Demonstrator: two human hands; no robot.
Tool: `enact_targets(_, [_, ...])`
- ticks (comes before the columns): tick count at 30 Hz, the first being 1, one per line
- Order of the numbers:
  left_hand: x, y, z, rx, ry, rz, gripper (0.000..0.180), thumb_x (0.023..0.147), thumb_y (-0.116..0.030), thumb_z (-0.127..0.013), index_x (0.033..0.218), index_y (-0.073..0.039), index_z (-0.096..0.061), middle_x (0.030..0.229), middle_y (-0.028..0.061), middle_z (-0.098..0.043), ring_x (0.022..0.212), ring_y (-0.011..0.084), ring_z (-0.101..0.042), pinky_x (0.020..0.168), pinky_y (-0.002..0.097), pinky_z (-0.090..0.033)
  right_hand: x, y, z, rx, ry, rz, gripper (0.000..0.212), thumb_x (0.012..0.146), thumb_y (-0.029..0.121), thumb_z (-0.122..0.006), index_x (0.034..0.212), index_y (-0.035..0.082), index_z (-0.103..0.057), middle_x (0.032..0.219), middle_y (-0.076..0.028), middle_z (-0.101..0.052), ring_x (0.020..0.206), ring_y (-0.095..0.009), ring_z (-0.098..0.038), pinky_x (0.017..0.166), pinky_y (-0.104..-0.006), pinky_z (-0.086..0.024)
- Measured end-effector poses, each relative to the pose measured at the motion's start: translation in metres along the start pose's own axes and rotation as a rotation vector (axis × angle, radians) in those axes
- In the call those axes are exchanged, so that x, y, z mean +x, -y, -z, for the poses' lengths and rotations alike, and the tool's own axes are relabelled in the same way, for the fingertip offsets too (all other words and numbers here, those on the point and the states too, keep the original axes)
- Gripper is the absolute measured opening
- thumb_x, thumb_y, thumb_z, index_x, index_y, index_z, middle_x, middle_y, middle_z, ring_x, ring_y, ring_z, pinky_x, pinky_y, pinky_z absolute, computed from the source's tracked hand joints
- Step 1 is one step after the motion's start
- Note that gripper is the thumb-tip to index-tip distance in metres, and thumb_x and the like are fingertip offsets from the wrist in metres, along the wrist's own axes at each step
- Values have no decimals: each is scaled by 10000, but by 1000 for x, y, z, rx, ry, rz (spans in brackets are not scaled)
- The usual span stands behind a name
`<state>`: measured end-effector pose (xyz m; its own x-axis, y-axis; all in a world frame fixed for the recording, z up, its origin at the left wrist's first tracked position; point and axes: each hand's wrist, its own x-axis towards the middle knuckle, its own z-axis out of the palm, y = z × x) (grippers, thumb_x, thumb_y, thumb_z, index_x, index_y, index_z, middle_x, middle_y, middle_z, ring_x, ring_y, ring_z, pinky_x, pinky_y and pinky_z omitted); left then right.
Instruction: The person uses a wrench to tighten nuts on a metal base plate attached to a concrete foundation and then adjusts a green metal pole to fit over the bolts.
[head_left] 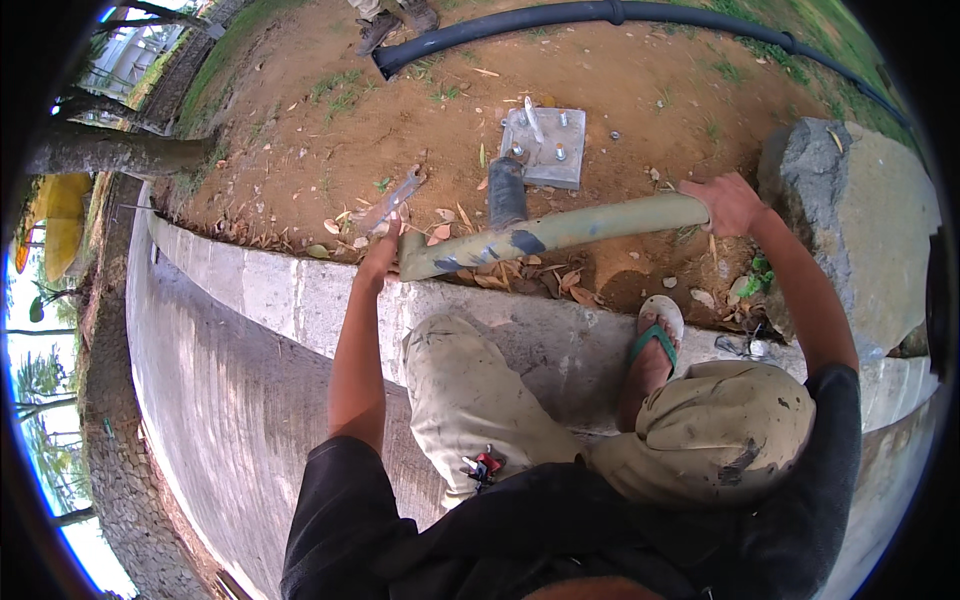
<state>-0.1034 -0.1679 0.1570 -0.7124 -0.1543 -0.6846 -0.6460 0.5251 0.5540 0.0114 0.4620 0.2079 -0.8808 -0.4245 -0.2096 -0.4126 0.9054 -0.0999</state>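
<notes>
A long olive-green pipe [600, 224] with dark patches slants across in front of me, its left end a short elbow. My right hand [728, 204] is closed around its raised right end. At the elbow, my left hand [382, 252] presses against the pipe's side, its fingers partly hidden. Just beyond those fingers a flat, greyish metal tool [397, 193] points away over the soil; I cannot tell whether the hand touches it. Behind the pipe rises a dark pipe stub [507, 190]. A square grey block [546, 150] with several bolts and a whitish upright piece sits farther back.
A concrete kerb [270, 285] runs between my knees and the brown soil. At right stands a large rock [850, 215]. A long black pipe [560, 14] curves along the back, near another person's shoes [395, 25]. My sandalled foot [657, 345] rests by the kerb.
</notes>
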Motion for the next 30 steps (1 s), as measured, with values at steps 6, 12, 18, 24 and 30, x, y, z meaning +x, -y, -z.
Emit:
enact_targets(6, [36,15,-10,-671,435,-171,782,944,-725,-589,1227,1,-653,920,167,-708,815,262,-717,764,407,-625,6,-2,-5,81,-25,8,635,694,177,-802,1290,221,-586,957,-132,-724,947,-400,-693,811,-557,-511])
enact_targets(12, [26,18,-46,-767,310,-98,489,994,-549,-651,997,-60,-644,783,141,-676,701,251,-697,693,401,-630,2,-13,13,79,13,17,616,692,148,-806,1268,194,-591,985,-124,-730,952,-396,-694,821,-535,-520])
enact_targets(18, [5,29,-82,-845,202,-111,414,967,-478,-715,953,-69,-657,774,139,-670,693,254,-679,670,389,-605,14,-52,6,90,-52,68,517,735,134,-768,1223,163,-600,1024,-130,-721,1007,-386,-685,850,-516,-524])
enact_targets(24, [-29,27,-121,-947,69,-52,358,960,-437,-723,860,-101,-649,734,154,-671,681,272,-680,679,397,-597,50,-108,3,25,-18,4,501,785,193,-710,1278,162,-626,1248,-130,-660,1261,-355,-586,1046,-495,-436])
enact_targets(30, [-61,6,-167,-1023,6,79,317,983,-401,-659,832,-125,-618,739,152,-672,719,284,-668,736,428,-582,91,-197,-27,-101,-200,155,592,780,197,-737,1355,163,-604,1386,-134,-608,1365,-376,-515,1165,-513,-355])
